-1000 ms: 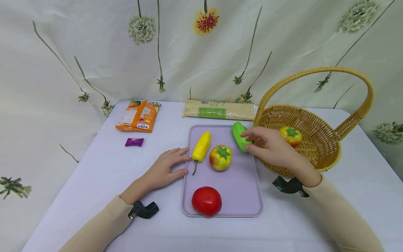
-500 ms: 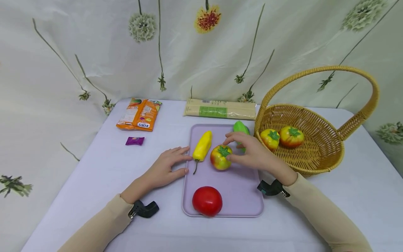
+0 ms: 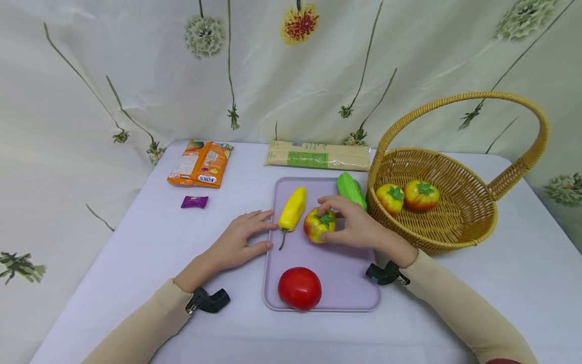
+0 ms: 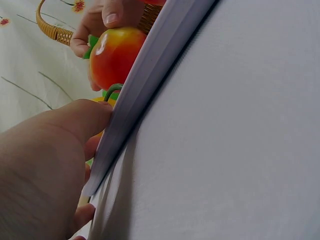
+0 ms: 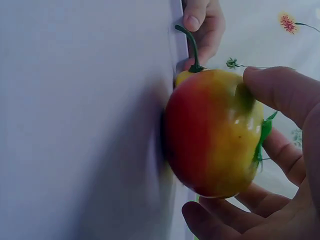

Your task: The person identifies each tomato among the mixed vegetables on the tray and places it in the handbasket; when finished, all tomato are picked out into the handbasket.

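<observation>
White-clothed table [image 3: 136, 253], largest thing in view. Wicker basket [image 3: 447, 174] to the right, handle up; two yellow-red tomatoes inside, a near-left one [image 3: 389, 198] and one just beside it [image 3: 421, 195]. Both were in sight half a second ago; a second ago the right hand [image 3: 352, 222] covered the nearer one's spot. Lilac tray [image 3: 345, 278] left of the basket. Main change: that hand has gone from beside the green cucumber [image 3: 351, 189], via a loose hover, onto the last yellow-red tomato [image 3: 313, 228], in the tray's far half. Grip now narrowed to the fruit's width: thumb on one side, fingers curled about the other, holding it. Its place in the head view is as it was half a second ago; whether it has left the tray, cannot tell. Reading: a pick-up at its start, grip made, carrying not begun. Left hand [image 3: 241, 240] unchanged, fingers loosely extended at the tray's left rim, holding nothing, likely steadying. Also on the tray, untouched: red tomato [image 3: 299, 288] at the near edge, yellow chili pepper [image 3: 292, 208] beside the held fruit. Smallest: purple-wrapped candy [image 3: 194, 201], well apart, left.
</observation>
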Demonstrator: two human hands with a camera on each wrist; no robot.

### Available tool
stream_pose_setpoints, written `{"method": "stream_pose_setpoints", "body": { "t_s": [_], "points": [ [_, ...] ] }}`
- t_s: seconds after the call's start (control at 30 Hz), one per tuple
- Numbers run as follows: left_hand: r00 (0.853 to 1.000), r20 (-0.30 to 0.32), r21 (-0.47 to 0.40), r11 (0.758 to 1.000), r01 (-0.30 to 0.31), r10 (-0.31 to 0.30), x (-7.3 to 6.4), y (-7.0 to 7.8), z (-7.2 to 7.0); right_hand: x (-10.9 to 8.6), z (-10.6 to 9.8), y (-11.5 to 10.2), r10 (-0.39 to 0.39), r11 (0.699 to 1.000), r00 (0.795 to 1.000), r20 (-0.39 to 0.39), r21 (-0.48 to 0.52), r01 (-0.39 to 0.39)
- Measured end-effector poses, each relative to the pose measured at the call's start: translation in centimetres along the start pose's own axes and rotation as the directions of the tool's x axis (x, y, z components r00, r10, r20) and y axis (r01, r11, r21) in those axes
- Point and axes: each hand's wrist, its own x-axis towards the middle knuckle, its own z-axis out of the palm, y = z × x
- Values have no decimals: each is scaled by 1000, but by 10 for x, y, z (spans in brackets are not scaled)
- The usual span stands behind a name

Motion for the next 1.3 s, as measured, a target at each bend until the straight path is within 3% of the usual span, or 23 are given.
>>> {"method": "stream_pose_setpoints", "body": {
  "t_s": [0.5, 1.3],
  "points": [
    [1000, -1, 4, 1000, 0, 0, 1, 0, 1, 0, 8, 4, 11, 994, 1000, 21, 108, -13],
    [1000, 2, 8, 1000, 15, -15, 1, 1, 0, -1, 10, 7, 4, 993, 999, 37, 120, -8]
  ]
}}
